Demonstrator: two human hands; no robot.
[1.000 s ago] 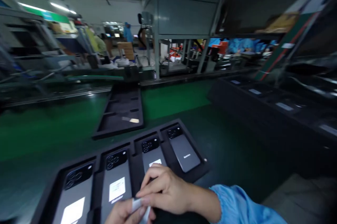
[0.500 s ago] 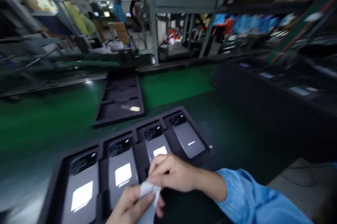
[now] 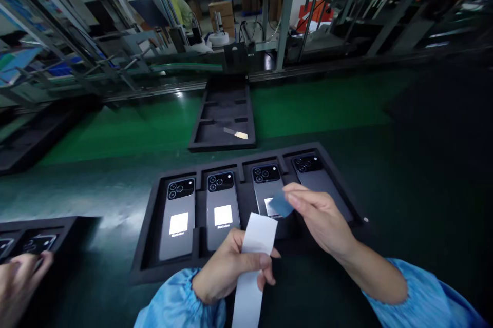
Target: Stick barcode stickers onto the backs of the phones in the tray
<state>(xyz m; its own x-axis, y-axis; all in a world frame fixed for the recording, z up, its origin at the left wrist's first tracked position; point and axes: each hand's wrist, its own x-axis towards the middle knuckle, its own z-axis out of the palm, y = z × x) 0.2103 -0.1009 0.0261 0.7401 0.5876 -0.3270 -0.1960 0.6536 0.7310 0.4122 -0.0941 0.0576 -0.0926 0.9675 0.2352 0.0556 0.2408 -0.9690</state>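
My left hand (image 3: 234, 266) is closed around a white strip of label backing paper (image 3: 260, 235), which hangs down past the lower edge. Pinched in the fingers of my right hand (image 3: 323, 215) is a small bluish, see-through sticker (image 3: 282, 205), held over the third phone. Behind both hands lies a black foam tray (image 3: 200, 169) holding several grey phones, backs up. White squares show on the first phone (image 3: 165, 243), the second phone (image 3: 215, 235) and the third phone (image 3: 265, 192). The fourth phone (image 3: 319, 181) is partly hidden by my right hand; no white square shows on it.
A second black tray (image 3: 221, 112) lies on the green belt (image 3: 308, 107) behind, with a small pale strip (image 3: 241, 134) in it. At left, another person's hand (image 3: 25, 276) touches a phone tray (image 3: 65, 225). Metal frames (image 3: 285, 15) stand along the back.
My right hand has moved up and right, away from the paper strip, with a bluish sticker now in its fingers. The view has turned left, bringing another person's hand and tray into sight.
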